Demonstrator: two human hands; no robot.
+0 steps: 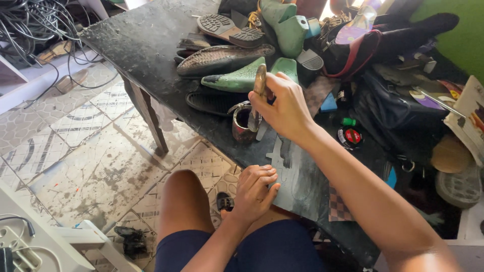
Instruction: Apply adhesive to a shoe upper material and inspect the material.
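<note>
Knees and shorts: dark blue shorts (pixel 262 249) and a bare knee sit closest, pushed up to the table's near edge.
Left hand: the left hand (pixel 254 191) rests by the table edge, fingers curled loosely over a flat dark sheet (pixel 297 176); its grip is slack and holds nothing that I can tell.
Right hand: the right hand (pixel 285 108) has its grip pinched closed on a brush (pixel 258 95), the worn pale handle up and the dark tip dipped into the tin.
Tin: a small round glue tin (pixel 243 123) with a rusty, stained wall and its lid bent back stands on the table just left of the right hand.
Doing it well: judged from the dip, wiping the tip on the rim would shed excess; the free hand pressing the sheet flat would steady it.
Table: the table (pixel 146 45) is dark, scuffed and speckled with dried residue.
Materials: green plastic shoe lasts (pixel 242 78) look smooth and hard; a ridged rubber sole (pixel 224 25) and a textured dark shoe (pixel 222 58) lie beside them.
Floor: patterned, stained tiles (pixel 91 151).
</note>
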